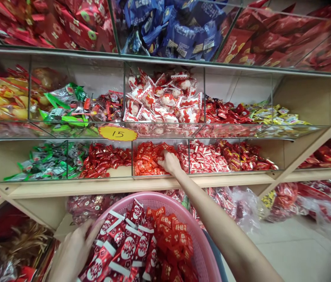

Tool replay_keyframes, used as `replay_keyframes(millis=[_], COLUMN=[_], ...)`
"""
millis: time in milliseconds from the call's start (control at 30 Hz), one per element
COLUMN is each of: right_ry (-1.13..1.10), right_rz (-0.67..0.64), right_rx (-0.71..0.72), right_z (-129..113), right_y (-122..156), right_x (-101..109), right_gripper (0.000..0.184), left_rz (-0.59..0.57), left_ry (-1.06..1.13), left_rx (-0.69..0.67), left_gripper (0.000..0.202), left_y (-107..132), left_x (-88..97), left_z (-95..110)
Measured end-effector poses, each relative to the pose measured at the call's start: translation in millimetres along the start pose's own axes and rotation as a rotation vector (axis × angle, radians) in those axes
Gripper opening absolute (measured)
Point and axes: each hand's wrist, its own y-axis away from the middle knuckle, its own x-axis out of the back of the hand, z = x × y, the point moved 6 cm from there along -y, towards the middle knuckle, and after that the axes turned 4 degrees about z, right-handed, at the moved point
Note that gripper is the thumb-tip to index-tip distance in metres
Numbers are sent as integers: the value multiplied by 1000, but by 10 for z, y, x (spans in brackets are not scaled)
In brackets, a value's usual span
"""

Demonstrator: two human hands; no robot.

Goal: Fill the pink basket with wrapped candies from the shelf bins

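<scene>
My right hand (170, 162) reaches into a low shelf bin, its fingers curled down against a heap of small orange-red wrapped candies (147, 156). What lies under the fingertips is hidden. Below the shelf is a pink plastic basket (205, 250). At its left rim is my left hand (75, 246), closed on the edge, with part of the grip out of sight. Dark red packets with white ends (127, 244) fill the basket's left side. More orange-red candies (171, 231) lie on its right side, and darker red ones sit lower down.
Glass dividers split the shelves into bins. Red-and-white candies (203, 156) lie right of my right hand, dark red candies (106, 156) to the left. Above hangs a yellow tag (118, 133) marked 15. A wooden ledge (141, 185) runs along the front; bagged candies (241, 207) sit underneath.
</scene>
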Motion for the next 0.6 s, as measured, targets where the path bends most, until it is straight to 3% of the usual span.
replay_keyframes(millis=[267,433,600], right_ry=[-263,-363,-622], right_rz=[153,262,374], right_rx=[-34,-172,-220], right_z=[81,149,199], right_y=[-34,19,141], right_x=[64,227,403], right_gripper=[30,39,34], left_rz=[-4,-2,17], left_ry=[14,21,28], left_rx=[6,1,0], left_gripper=[34,33,33], left_y=[16,15,-2], left_x=[18,41,38], left_z=[3,12,-5])
